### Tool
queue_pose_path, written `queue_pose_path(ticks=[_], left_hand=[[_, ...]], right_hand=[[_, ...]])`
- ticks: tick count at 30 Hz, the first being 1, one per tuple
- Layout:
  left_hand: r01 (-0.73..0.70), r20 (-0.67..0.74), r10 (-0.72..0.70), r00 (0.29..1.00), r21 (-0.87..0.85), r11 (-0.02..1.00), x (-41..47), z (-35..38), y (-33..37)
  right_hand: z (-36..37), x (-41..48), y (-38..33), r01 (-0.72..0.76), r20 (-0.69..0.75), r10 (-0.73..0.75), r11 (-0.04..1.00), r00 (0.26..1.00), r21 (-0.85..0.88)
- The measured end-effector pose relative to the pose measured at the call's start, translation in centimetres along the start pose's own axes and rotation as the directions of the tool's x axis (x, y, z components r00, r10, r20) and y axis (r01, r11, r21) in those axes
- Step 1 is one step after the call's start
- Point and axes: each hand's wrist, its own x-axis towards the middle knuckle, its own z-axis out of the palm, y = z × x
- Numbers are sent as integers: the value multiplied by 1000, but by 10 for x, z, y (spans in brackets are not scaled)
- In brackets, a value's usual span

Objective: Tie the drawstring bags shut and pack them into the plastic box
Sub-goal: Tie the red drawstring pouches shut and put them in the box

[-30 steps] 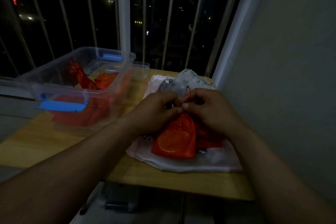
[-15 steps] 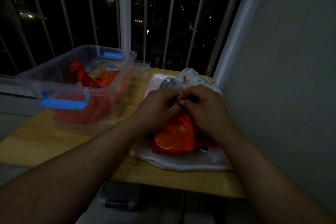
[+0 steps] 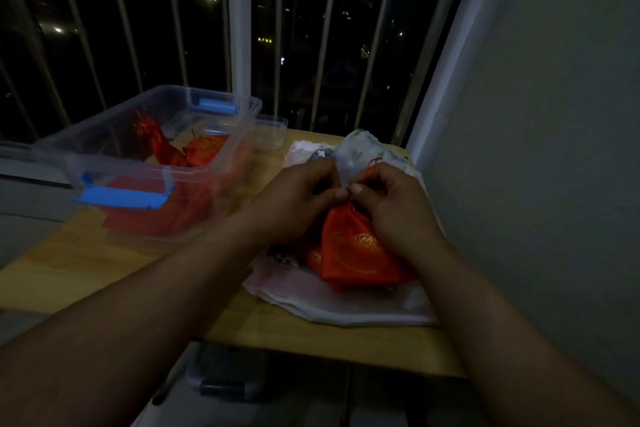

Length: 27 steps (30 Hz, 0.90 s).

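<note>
A red drawstring bag [image 3: 356,250] with gold embroidery lies on a pale cloth, its gathered neck pointing away from me. My left hand [image 3: 298,198] and my right hand [image 3: 388,204] meet at that neck, and both pinch the thin red drawstring [image 3: 372,165], which loops up above my right fingers. More red fabric peeks out under the bag's left edge. The clear plastic box [image 3: 221,163] with blue latches stands at the left and holds several red bags [image 3: 166,146].
A pale cloth [image 3: 346,305] covers the right part of the wooden table [image 3: 86,267], and patterned white fabric [image 3: 367,149] is bunched at the back. A small clear tub [image 3: 273,128] sits behind the box. A wall runs close on the right, window bars behind.
Both hands have stayed at the bag's neck, working the string. The bag has turned a little, and its body now lies more to the right, under my right hand.
</note>
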Motion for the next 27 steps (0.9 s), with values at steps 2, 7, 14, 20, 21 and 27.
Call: queue_pose_path(ticks=[2,7,14,20,21,27], left_hand=[[-26,-16,26,1000,-17,1000,0,3,-1],[-69,-61,68,996,-5,998,-2,2,1],[-66,-52,66,996,13,998,-4,1,0],[74,-67,-77,995,-57,996,-4,6,3],[128,-67,-134,989,-84,988,-3,6,4],[355,86,-346,934,-290,889,-3,8,15]], right_hand=[[3,1,1,-16,-24,17,1000,1000,18],[1,4,3,-22,-139,33,996,990,83],[1,4,3,-7,-178,24,996,984,94],[2,4,4,11,-183,1,998,983,63],[2,4,4,12,-180,-3,999,984,50],[-1,7,2,1,-198,8,999,980,45]])
